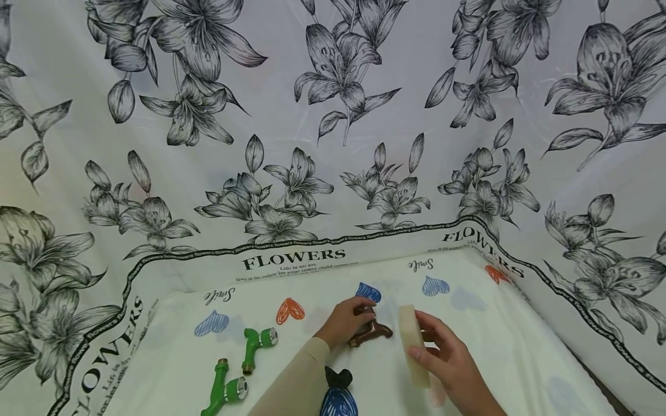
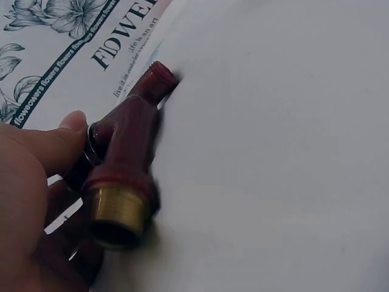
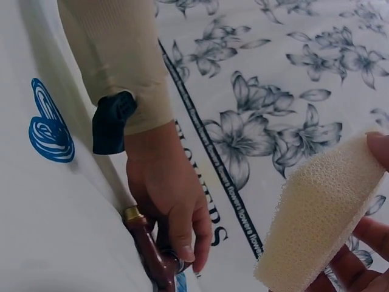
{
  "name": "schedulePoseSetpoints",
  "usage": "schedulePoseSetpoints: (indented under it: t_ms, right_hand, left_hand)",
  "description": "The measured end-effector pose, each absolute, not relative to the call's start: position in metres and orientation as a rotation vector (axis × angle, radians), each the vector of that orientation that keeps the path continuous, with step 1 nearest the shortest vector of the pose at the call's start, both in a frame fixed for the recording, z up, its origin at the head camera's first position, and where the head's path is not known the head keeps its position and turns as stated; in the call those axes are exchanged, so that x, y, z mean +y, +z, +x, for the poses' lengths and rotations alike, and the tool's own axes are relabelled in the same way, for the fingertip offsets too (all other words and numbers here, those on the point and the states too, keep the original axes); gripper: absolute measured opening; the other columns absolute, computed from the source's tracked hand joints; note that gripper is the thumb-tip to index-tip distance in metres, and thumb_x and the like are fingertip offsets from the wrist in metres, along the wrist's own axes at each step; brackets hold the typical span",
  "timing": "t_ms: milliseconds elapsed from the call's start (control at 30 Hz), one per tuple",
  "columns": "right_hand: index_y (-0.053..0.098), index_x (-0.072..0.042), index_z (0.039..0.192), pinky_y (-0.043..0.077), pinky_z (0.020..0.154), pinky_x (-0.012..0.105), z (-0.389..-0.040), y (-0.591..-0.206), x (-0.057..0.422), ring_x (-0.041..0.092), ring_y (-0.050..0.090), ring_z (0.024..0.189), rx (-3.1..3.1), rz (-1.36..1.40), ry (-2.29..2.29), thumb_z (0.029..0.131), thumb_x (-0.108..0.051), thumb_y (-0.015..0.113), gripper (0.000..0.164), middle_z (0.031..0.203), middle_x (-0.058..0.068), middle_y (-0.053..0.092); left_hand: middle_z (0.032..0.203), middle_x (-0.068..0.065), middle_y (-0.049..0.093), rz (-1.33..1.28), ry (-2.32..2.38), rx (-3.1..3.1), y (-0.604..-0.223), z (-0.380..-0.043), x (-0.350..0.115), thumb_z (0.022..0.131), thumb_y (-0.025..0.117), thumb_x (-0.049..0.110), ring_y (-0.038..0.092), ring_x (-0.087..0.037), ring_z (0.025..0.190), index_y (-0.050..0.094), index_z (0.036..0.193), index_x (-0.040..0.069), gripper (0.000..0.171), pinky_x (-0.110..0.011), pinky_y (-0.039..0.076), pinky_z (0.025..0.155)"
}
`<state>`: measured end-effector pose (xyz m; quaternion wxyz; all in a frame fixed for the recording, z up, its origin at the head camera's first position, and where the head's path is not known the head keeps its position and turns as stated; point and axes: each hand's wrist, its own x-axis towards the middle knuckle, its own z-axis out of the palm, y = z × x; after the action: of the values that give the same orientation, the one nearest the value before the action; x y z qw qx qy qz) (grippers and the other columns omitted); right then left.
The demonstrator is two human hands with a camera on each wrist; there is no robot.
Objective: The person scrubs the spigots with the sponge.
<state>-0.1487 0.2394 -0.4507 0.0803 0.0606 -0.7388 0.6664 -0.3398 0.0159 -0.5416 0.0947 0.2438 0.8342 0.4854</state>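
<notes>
My left grip pinches the brown faucet by its knob side, low in the middle of the head view; whether the faucet also rests on the cloth I can't tell. My right grip holds the cream sponge upright on its narrow side, thumb on one face and fingers on the other, just to the right of the faucet's spout and apart from it. With only that side hold, I judge the faucet could twist or slip if rubbed hard, its glossy body giving little purchase; the sponge could fold if I squeezed it too tightly. The nearest thing to a container is the faucet's hollow brass end (too dark to see inside). At lower left of the frame, two green faucets lie on the cloth-covered table; lily-printed fabric fills the upper frame.
</notes>
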Motion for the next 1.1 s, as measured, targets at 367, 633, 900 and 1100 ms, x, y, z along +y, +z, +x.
schedulePoseSetpoints:
  t_ms: [367, 633, 900, 1100]
  right_hand:
    - [0.056, -0.006, 0.154, 0.06, 0.091, 0.032, -0.157, -0.451, 0.224, 0.032, 0.061, 0.118, -2.224, 0.108, 2.085, 0.102, -0.011, 0.078, 0.057, 0.139, 0.016, 0.063]
    - [0.058, -0.009, 0.153, 0.059, 0.094, 0.031, -0.162, -0.448, 0.205, 0.034, 0.059, 0.119, -2.26, 0.213, 2.051, 0.101, -0.014, 0.08, 0.057, 0.141, 0.012, 0.061]
    - [0.058, -0.016, 0.155, 0.056, 0.101, 0.032, -0.159, -0.446, 0.173, 0.034, 0.058, 0.124, -2.338, 0.437, 2.018, 0.099, -0.021, 0.082, 0.061, 0.141, 0.007, 0.058]
    - [0.058, -0.02, 0.155, 0.056, 0.102, 0.033, -0.161, -0.45, 0.157, 0.031, 0.058, 0.124, -2.362, 0.495, 2.009, 0.098, -0.024, 0.084, 0.062, 0.139, 0.005, 0.058]
  left_hand:
    - [0.123, -0.001, 0.066, 0.635, 1.673, 2.294, -0.509, -0.325, -0.021, 0.107, 0.074, 0.014, 0.069, -0.019, 0.1, 0.07, 0.138, 0.012, 0.032, -0.034, 0.061, 0.077]
    - [0.121, -0.005, 0.07, 0.728, 1.817, 2.239, -0.455, -0.285, -0.046, 0.107, 0.074, 0.015, 0.07, -0.025, 0.101, 0.067, 0.148, 0.024, 0.043, -0.046, 0.064, 0.085]
    - [0.12, -0.008, 0.075, 0.699, 2.024, 2.241, -0.424, -0.247, -0.057, 0.103, 0.079, 0.013, 0.074, -0.026, 0.109, 0.074, 0.14, 0.014, 0.038, -0.035, 0.063, 0.093]
    - [0.121, -0.009, 0.077, 0.656, 2.087, 2.239, -0.421, -0.234, -0.064, 0.1, 0.081, 0.01, 0.076, -0.025, 0.107, 0.077, 0.138, 0.011, 0.038, -0.038, 0.064, 0.091]
